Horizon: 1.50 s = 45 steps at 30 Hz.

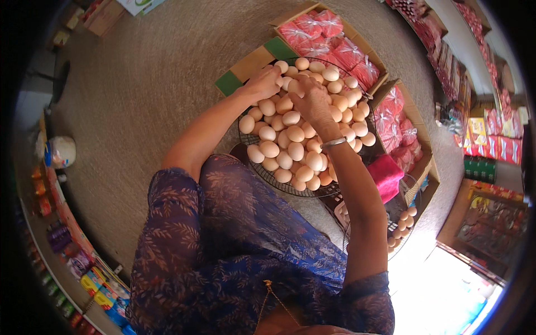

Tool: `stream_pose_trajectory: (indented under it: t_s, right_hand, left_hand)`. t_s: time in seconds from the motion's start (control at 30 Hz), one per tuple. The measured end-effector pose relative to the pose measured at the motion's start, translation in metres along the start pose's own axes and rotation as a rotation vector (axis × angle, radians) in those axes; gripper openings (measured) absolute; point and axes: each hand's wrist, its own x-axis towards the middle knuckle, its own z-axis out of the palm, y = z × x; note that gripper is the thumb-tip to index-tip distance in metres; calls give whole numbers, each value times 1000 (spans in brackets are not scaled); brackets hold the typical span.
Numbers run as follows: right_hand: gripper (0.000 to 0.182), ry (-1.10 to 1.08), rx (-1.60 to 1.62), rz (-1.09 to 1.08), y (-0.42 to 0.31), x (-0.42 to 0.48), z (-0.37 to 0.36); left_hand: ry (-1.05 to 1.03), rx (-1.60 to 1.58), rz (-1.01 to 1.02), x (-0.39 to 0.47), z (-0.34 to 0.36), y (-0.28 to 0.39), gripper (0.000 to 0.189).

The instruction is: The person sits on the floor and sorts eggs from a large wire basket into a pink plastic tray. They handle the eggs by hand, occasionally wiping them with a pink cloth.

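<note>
A round wire basket [289, 193] heaped with brown and pale eggs [295, 134] stands before me. My left hand [264, 83] reaches over its far left rim, with curled fingers against eggs there. Whether those fingers grip one cannot be told. My right hand [313, 97], with a metal bangle [333, 143] at the wrist, comes down over the upper middle of the heap. A pale egg [295, 87] is between its thumb and fingers, close to my left hand. Eggs beneath both hands are partly hidden.
Beyond the basket, an open carton [379, 67] holds red bundles in clear plastic bags. Another carton [426, 161] with similar bags stands right, near a bright pink cloth [385, 178]. More eggs [403, 226] sit in a wire basket below it. Stocked shelves [90, 280] line both sides.
</note>
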Motion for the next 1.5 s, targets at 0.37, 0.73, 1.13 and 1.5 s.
stream_pose_trajectory:
  t_s: [0.37,0.73,1.13,1.5]
  right_hand:
    - [39,-80,-41,-83,-19,6,46]
    - [32,-246,-323,-307,-42,-37,78]
    - [38,131,-76,-237,-25,-143,-33]
    - [34,-151,-362,688,117,-512,-238]
  left_hand:
    - [191,-360,-115,1,1,-35,17]
    - [165,-407,-94,-28,-3,-56,24]
    - [102,-344,12,-26,4,-53,42]
    - [-686,-336,425,-68,111,263,28]
